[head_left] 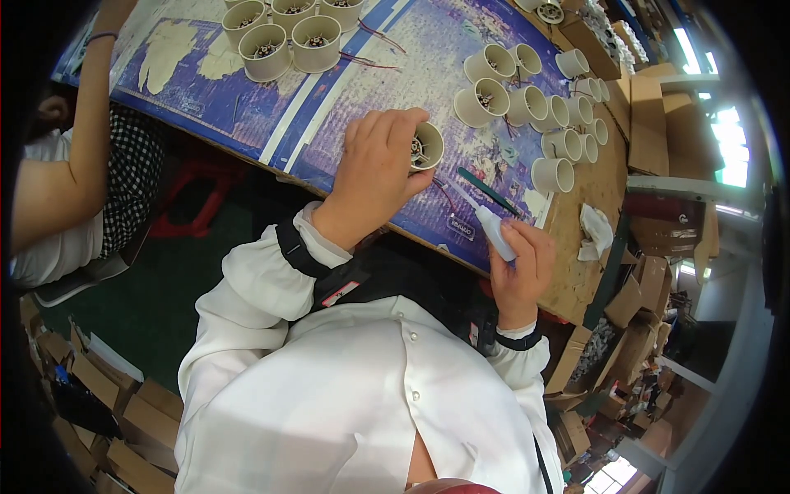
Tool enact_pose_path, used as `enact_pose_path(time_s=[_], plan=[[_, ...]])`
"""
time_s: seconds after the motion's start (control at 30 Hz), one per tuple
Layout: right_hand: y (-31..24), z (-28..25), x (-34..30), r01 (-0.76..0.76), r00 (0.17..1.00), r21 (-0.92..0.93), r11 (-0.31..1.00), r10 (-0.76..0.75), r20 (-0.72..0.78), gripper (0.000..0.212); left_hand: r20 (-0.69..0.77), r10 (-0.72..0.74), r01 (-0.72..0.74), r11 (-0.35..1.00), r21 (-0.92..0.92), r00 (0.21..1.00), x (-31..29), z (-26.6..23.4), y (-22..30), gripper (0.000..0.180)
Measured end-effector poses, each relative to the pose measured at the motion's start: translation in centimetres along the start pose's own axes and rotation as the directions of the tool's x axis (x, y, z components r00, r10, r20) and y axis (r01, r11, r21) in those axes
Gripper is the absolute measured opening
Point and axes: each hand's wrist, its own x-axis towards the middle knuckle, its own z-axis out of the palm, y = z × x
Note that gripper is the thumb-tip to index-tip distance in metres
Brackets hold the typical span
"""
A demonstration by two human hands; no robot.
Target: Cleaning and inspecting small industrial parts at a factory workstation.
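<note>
My left hand [375, 169] is closed round a cream-coloured round cup [434, 146] with a metal part inside, its open mouth turned to the right. Thin dark red wires [448, 198] trail from below it onto the table. In my right hand [523, 265] is a small white squeeze bottle [494, 232], its long thin nozzle pointing up and left toward the cup. A gap lies between the nozzle tip and the cup. Just beyond the bottle a dark green pen-like tool [487, 191] lies on the table.
More cream cups stand in one group at the far left [265, 53] and another at the right [482, 103], some with wires. A crumpled white tissue [595, 231] lies near the table's right edge. Another person's arm [69, 177] is at the left. Cardboard boxes [650, 132] stand at the right.
</note>
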Motion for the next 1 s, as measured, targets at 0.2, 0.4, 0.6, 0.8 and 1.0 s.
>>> enact_pose_path(time_s=[0.2, 0.4, 0.6, 0.8, 1.0], plan=[[-0.1, 0.0, 0.1, 0.007, 1.0, -0.023, 1.0, -0.007, -0.011, 0.04, 0.002, -0.002, 0.002, 1.0, 0.008, 1.0, -0.1, 0.1, -0.1, 0.068], [-0.1, -0.2, 0.2, 0.013, 1.0, -0.022, 1.0, -0.013, -0.011, 0.04, -0.005, 0.0, 0.0, 1.0, 0.002, 1.0, -0.2, 0.1, -0.1, 0.062], [0.5, -0.1, -0.5, -0.073, 0.997, 0.002, 0.997, 0.073, -0.026, 0.037, -0.012, 0.018, -0.018, 1.0, 0.015, 1.0, 0.0, 0.2, -0.2, 0.064], [2.5, -0.6, -2.9, -0.277, 0.956, 0.119, 0.953, 0.286, -0.063, 0.03, -0.005, 0.024, -0.023, 1.0, 0.02, 1.0, 0.2, -0.5, -0.1, 0.065], [6.6, -0.3, -6.3, -0.241, 0.503, 0.971, -0.011, 0.854, 0.134, 0.035, -0.035, -0.01, 0.007, 0.997, -0.082, 0.999, 0.3, -0.5, 0.1, 0.061]])
